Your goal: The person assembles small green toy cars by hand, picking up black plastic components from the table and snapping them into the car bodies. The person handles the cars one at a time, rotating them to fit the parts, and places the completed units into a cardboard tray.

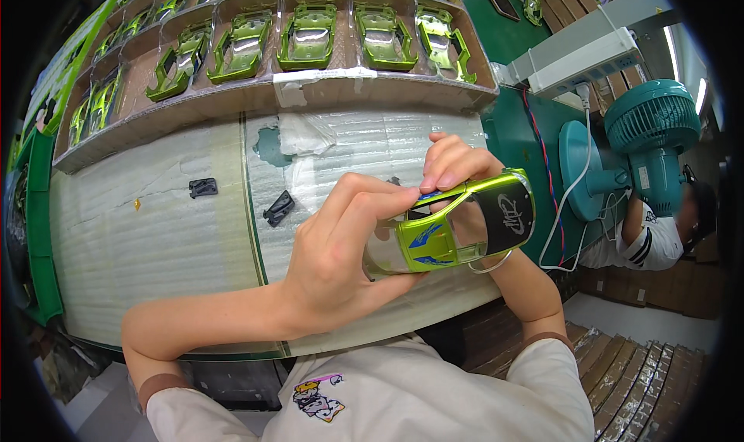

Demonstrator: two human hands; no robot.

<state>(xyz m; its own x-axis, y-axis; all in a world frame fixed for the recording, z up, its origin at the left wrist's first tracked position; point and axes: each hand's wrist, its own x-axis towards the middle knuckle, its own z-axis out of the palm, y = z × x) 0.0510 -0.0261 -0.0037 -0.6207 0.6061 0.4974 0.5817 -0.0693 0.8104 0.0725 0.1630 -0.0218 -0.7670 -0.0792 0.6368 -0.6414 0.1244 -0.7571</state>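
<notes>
Left fingers (387,200): clasping car shell (440,244), 9 o'clock | Right fingers (447,170): pinching its 12 o'clock edge | Best: brace, press lightly

Pale-covered workbench (155,240), green tabletop (508,136) (at the right), grey floor (628,322), bright light strips (671,53)

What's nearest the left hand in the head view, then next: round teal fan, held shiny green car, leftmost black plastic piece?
1. Green car: in the left hand.
2. Black plastic piece: to the left.
3. Round teal fan: far right.
</notes>
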